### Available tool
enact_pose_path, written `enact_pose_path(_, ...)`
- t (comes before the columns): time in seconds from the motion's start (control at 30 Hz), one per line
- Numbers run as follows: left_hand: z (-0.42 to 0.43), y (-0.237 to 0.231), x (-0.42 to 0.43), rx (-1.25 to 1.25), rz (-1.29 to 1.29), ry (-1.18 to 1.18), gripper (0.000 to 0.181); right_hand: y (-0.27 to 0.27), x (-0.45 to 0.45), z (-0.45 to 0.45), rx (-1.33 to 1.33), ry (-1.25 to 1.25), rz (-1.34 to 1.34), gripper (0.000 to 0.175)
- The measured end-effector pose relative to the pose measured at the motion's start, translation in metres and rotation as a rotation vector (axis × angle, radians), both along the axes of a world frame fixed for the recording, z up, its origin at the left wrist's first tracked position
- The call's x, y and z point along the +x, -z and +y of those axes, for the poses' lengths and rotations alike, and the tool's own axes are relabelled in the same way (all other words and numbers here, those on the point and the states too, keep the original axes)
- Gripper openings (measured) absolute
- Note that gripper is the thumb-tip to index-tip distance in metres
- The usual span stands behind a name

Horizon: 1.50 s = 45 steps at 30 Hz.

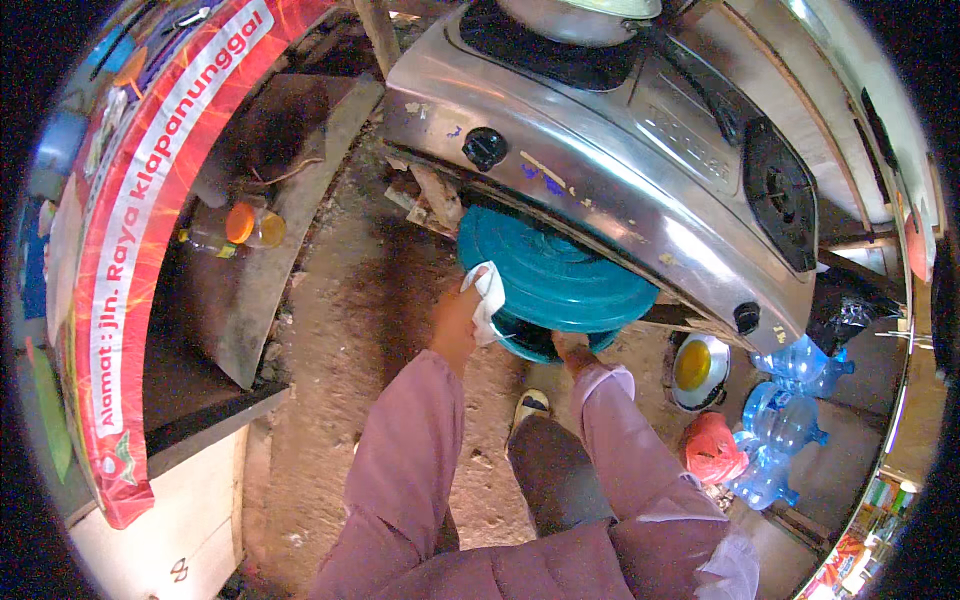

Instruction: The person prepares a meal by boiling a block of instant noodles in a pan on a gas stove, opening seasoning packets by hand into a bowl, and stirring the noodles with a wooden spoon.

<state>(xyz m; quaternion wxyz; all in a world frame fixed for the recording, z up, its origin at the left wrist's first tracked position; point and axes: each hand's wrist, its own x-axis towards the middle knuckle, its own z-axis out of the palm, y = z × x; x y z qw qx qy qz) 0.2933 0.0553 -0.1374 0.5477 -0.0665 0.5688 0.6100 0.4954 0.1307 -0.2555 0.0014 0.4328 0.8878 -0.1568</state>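
Note:
My left hand (455, 319) is closed on a crumpled white cloth (488, 296), beside the left edge of a round teal plastic lid (555, 277). Beneath the lid, the rim of a dark-inside teal tub (517, 346) shows. My right hand (572, 349) is at the near right side of the tub, its fingers hidden under the lid's edge. The far part of the lid lies below the front of a steel two-burner gas stove (585, 180). A metal pan (577, 22) sits on the stove's left burner.
On the right are a pan with yellow liquid (696, 369), a red plastic bag (712, 448), blue-tinted plastic bottles (780, 416) and a black plastic bag (847, 307). Orange-lidded jar (255, 225) stands on a shelf at left, behind a red printed banner (157, 187). Bare earth floor (322, 450) lies below.

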Motion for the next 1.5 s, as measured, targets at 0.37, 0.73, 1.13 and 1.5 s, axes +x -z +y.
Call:
enact_pose_path(0.37,-0.001,0.013,0.008,0.186,-0.234,0.003,0.045,0.003,0.019,0.012,0.411,-0.083,0.44,0.029)
enact_pose_path(0.73,-0.034,0.069,0.051,-0.218,0.159,0.171,0.04,-0.168,0.129,-0.133,-0.504,1.094,0.847,0.023)
enact_pose_path(1.13,-0.052,0.115,0.083,-0.409,0.531,0.532,0.049,-0.2,0.081,-0.125,-0.454,1.001,0.749,0.024)
enact_pose_path(1.5,-0.086,0.082,0.023,0.17,0.205,-0.026,0.025,-0.208,-0.002,-0.115,-0.309,0.375,0.628,0.019)
